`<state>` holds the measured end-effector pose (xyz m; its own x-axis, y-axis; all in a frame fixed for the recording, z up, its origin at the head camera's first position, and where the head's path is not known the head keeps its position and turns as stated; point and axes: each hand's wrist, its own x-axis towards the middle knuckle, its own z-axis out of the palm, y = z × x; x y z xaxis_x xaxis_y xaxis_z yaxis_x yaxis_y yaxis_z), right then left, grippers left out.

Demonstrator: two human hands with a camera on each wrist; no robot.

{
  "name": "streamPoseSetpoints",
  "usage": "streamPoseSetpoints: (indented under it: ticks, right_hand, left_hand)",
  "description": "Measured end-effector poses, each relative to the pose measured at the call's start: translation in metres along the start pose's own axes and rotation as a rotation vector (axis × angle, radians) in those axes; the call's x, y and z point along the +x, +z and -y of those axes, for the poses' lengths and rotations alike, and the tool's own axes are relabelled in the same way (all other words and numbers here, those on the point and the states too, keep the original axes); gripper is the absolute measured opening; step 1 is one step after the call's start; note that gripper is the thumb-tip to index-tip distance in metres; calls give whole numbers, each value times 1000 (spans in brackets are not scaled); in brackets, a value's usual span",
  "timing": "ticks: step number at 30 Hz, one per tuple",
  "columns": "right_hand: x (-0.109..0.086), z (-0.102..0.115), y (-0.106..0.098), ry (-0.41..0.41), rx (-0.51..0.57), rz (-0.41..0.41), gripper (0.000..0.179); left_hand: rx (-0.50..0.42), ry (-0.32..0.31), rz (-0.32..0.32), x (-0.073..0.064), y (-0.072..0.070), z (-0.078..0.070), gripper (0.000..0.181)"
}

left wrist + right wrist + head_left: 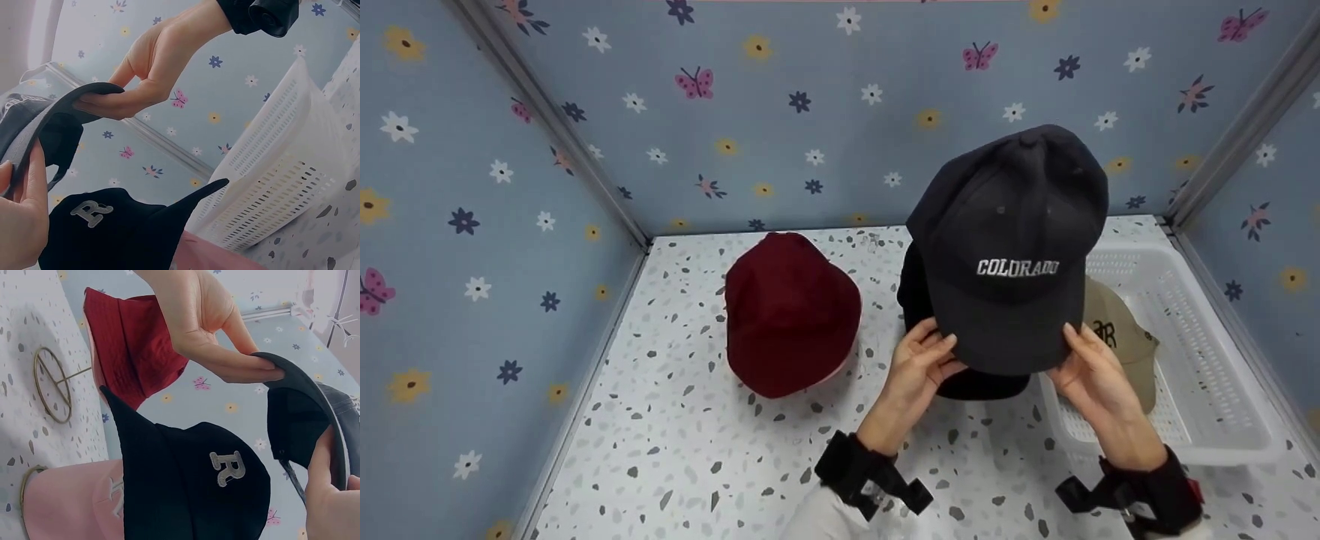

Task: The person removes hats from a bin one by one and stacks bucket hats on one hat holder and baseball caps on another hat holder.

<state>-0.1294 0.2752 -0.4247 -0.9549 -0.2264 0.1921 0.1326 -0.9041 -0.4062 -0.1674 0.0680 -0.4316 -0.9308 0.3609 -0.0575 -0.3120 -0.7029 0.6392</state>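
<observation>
Facing floral walls (825, 127), hands (913, 367) (1099, 382) hold cap (1016, 225) (tabletop (682, 442) speckled).

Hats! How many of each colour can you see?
Red: 1, bucket hat
Black or dark grey: 2, COLORADO cap and R hat
Pink: 1, pink cap
Tan: 1, tan cap in the basket
Total: 5 hats in view

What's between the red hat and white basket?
In the head view, a black hat, mostly hidden by the COLORADO cap the left hand and right hand hold. Right wrist view: a pink hat beneath the black hat.
</observation>
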Motion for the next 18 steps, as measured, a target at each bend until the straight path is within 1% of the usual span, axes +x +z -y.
streamPoseSetpoints:
  ticks: [5,8,10,14,16,18]
  right_hand:
    - [0,0,-2,-2,2,4,43]
    - [0,1,-3,-3,2,-3,43]
    - [0,2,-2,-2,0,-9,42]
    - [-1,3,-2,5,-17,-13,42]
    - [-2,4,-2,10,-27,-6,42]
    - [-4,4,-3,16,-27,7,43]
  left_hand:
    - [42,-27,4,3,-1,-5,23]
    - [81,-40,-2,5,0,-12,25]
    - [107,-46,-19,8,2,-17,29]
    - [155,-56,-87,18,7,-32,37]
    - [151,-67,-135,24,10,-40,37]
    - [131,-80,-176,30,11,-48,33]
